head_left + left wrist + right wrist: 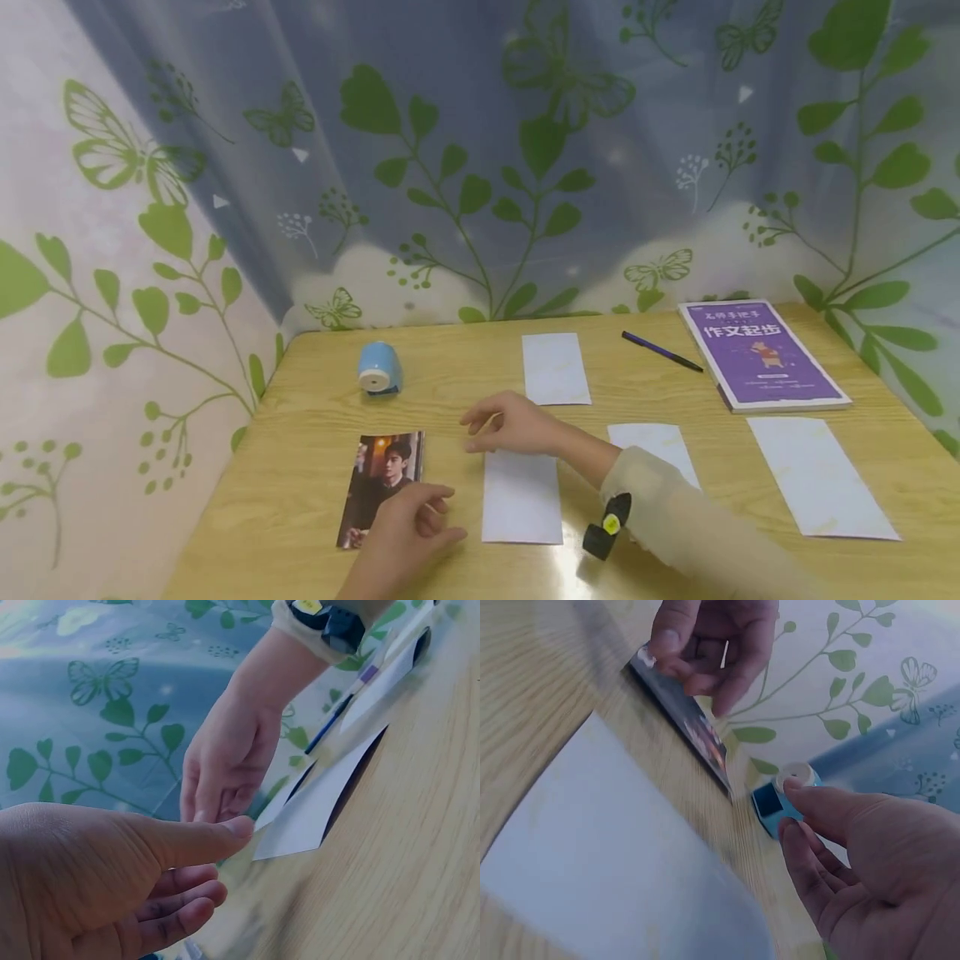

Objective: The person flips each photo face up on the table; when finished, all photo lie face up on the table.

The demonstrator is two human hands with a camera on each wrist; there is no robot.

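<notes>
My left hand point(408, 533) hovers over the lower right corner of a stack of photo prints point(375, 479), the top one showing a person in dark clothes. Its fingers curve loosely with nothing between them, and the left wrist view shows a gap between thumb and fingers. My right hand point(517, 423) is above the far end of a white card point(521, 500), just right of the stack. In the right wrist view, that hand's thumb and fingers point(802, 855) are bent and hold nothing. A blue pencil sharpener point(769, 810) appears behind them.
More white cards lie around: one at the back point(557, 368), one partly behind the right forearm point(656, 446), one at the right point(821, 475). A dark blue pen point(662, 351) and a purple book point(765, 354) are at back right. Patterned curtains point(465, 208) border the wooden table point(255, 517).
</notes>
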